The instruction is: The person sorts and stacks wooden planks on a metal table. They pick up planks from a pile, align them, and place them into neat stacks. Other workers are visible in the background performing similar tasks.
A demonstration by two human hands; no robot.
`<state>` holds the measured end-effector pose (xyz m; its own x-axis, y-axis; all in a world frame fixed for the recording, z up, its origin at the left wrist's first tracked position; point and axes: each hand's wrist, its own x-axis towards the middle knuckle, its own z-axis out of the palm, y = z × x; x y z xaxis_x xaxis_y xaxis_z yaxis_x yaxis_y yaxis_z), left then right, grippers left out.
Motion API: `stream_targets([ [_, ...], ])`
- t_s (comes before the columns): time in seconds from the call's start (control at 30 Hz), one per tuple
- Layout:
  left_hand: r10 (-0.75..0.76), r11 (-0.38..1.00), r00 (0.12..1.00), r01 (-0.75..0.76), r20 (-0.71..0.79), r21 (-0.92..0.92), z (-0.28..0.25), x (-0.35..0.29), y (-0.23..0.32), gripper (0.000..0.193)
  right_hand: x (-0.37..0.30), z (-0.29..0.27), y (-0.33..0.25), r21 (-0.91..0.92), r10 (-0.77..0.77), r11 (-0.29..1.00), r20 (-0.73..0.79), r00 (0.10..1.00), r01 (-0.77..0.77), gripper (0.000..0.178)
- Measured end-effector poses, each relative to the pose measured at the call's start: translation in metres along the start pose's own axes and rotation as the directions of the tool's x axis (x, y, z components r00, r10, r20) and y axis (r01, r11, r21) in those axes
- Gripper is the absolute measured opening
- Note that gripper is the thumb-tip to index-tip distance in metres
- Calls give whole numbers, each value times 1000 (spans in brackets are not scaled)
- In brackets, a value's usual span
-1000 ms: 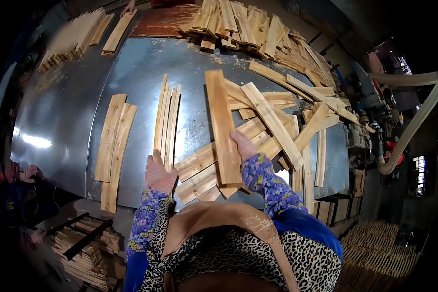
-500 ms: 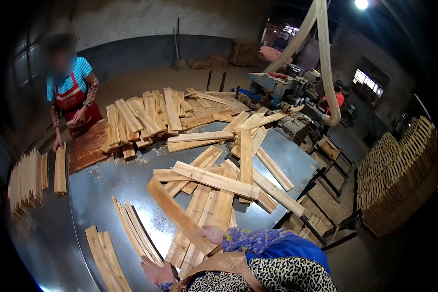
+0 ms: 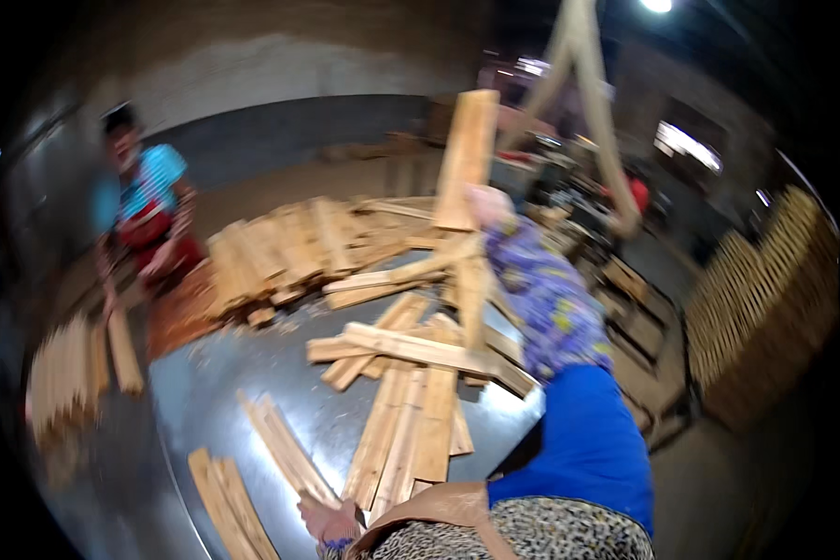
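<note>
My right hand (image 3: 491, 207) is raised over the far part of the table, closed on the lower end of a wooden board (image 3: 467, 154) that stands nearly upright in the air. My left hand (image 3: 330, 521) is low at the near edge, its fingers closed round the near end of a few narrow wooden boards (image 3: 291, 450) lying side by side. Blur softens its fingertips. Between my hands, loose boards (image 3: 403, 425) lie lengthwise, with a crossing board (image 3: 415, 345) over their far ends.
Two boards (image 3: 229, 499) lie at the near left of the metal table (image 3: 191, 397). A big board pile (image 3: 280, 247) covers the far side. A person in a red apron (image 3: 149, 224) handles boards at the left. Machinery, a hose (image 3: 595, 121) and a stacked wood pile (image 3: 765, 308) are right.
My right hand has lifted the board from the near pile, swinging it up and away to the far side. My left hand stays at the narrow boards' near end. The view has shifted slightly.
</note>
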<state>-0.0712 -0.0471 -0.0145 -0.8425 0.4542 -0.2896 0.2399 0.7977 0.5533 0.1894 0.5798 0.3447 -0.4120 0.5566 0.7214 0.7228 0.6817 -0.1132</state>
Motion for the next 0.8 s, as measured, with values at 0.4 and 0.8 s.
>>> stream_targets([
  [0.4, 123, 992, 979, -127, 164, 13, -35, 4, -26, 111, -365, 110, -283, 567, 72, 333, 781, 620, -753, 43],
  [0.8, 77, 993, 985, -90, 154, 78, -19, 7, -23, 110, -415, 165, -428, 415, -242, 208, 899, 364, -886, 52],
])
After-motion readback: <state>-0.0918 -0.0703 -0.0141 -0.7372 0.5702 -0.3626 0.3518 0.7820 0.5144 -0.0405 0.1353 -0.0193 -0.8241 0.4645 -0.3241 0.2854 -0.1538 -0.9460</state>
